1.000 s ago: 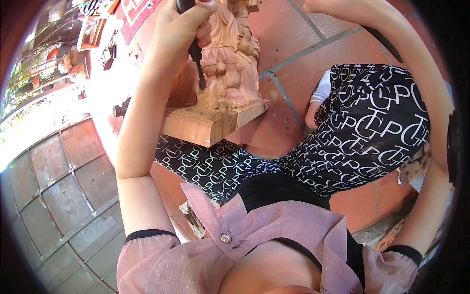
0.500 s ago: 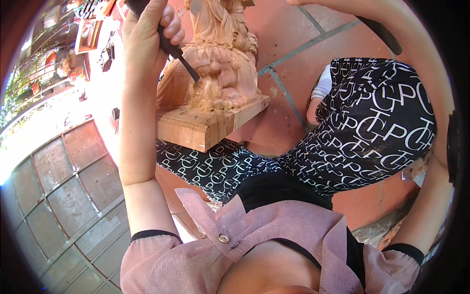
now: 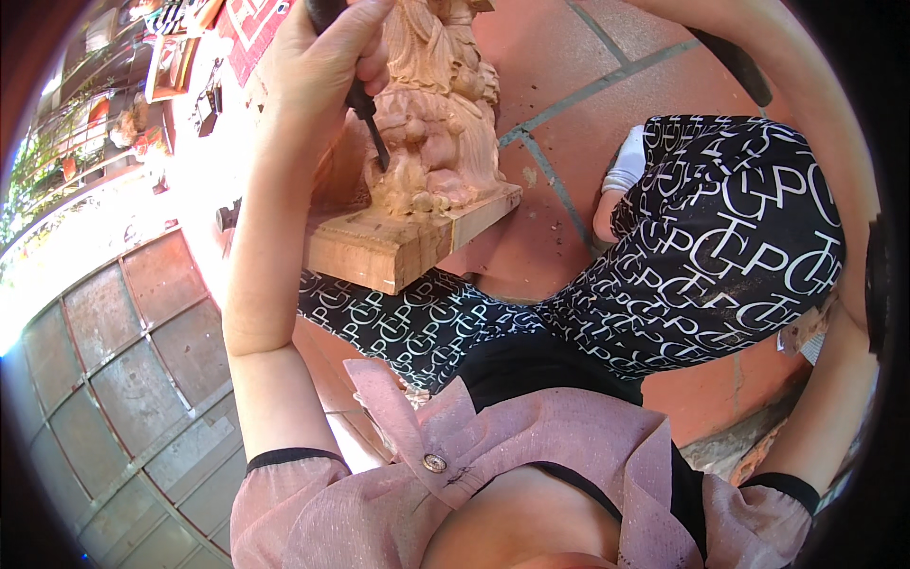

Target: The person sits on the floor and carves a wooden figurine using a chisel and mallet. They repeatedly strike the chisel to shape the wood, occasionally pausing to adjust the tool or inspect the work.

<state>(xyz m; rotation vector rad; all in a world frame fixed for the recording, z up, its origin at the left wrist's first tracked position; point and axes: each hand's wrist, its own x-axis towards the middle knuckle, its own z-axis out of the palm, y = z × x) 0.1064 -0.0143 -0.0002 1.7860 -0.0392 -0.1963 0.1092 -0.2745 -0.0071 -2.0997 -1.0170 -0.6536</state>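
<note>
A carved wooden figure (image 3: 441, 123) on a thick block base (image 3: 365, 248) stands between my legs, its top cut off by the upper edge. My left hand (image 3: 327, 66) is closed round the dark handle of a chisel (image 3: 378, 144). The narrow blade points down, steeply tilted, and its tip meets the carving low on its left side, just above the base. My right forearm arches along the right side and leaves the picture at the top, so the right hand is out of sight.
Reddish floor tiles (image 3: 550, 85) lie around the carving. My bent leg in patterned black trousers (image 3: 711, 247) is at the right. A dark curved thing (image 3: 735, 66) shows by the right forearm. Grey tiles (image 3: 133, 379) are at lower left, a red patterned cloth (image 3: 254, 36) at upper left.
My left hand has shifted right with the chisel, which now stands steeper, its tip slightly lower on the carving. The bit of right hand at the top edge has gone out of view.
</note>
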